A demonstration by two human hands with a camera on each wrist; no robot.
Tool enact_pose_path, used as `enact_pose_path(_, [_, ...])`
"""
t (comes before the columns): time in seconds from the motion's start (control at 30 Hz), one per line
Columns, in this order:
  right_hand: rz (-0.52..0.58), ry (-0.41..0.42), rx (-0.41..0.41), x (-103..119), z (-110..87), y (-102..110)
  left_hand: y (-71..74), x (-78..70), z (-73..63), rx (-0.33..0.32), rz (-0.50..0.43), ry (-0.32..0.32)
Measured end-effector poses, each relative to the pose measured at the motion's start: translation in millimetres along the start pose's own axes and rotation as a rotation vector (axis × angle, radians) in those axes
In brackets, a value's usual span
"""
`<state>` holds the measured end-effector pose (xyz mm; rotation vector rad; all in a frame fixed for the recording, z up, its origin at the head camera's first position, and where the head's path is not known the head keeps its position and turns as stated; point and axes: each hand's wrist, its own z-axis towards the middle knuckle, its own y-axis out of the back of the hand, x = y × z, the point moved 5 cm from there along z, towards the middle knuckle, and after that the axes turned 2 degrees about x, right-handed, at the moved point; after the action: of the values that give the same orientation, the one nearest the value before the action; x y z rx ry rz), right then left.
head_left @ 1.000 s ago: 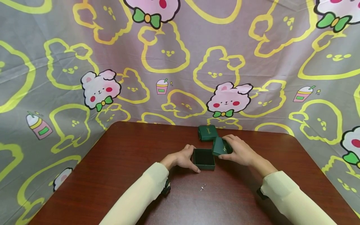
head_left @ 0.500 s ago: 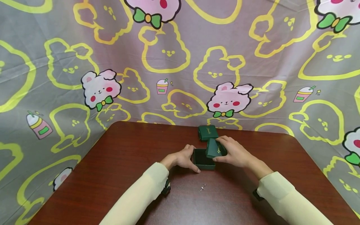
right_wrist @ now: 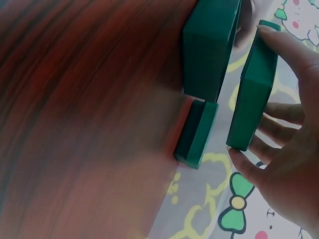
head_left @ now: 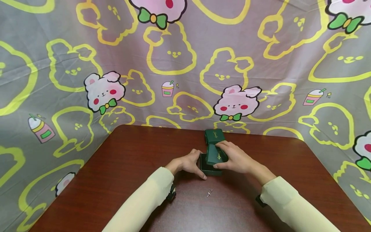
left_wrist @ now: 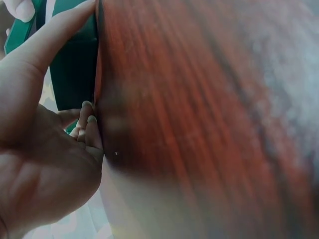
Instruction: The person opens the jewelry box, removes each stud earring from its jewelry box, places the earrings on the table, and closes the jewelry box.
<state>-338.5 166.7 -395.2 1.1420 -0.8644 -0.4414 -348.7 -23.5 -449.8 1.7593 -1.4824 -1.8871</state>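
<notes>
In the head view, an uncovered dark green box base (head_left: 213, 173) with a black inside sits on the table. My left hand (head_left: 189, 163) grips it at its left side, thumb at the near corner and fingers at the far one; the left wrist view shows the thumb along the box wall (left_wrist: 75, 69). My right hand (head_left: 237, 158) holds the green box lid (head_left: 213, 154), gold lettering on top, tilted over the right part of the base. In the right wrist view thumb and fingertips pinch the lid (right_wrist: 255, 87) by opposite edges, a gap apart from the base (right_wrist: 209, 55).
A second green box (head_left: 214, 136) with gold lettering stands behind, near the far edge of the brown wooden table (head_left: 139, 151). Small silvery metal pieces (head_left: 209, 193) lie in front of the base. A patterned cloth (head_left: 185, 80) hangs behind the table.
My right hand has carried the lid leftward from beside the base to above it. The left hand and the base have stayed in place.
</notes>
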Motion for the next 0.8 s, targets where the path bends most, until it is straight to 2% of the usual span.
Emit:
enact_pose_path(0.43, [0.013,0.033,0.028,10,6.9,-13,1.0,2.5,0.0,0.022,0.021,-0.011])
enact_pose_path(0.8, [0.023,0.051,0.053,14,9.3,-20,1.0,3.0,-1.5,0.032,-0.018,-0.017])
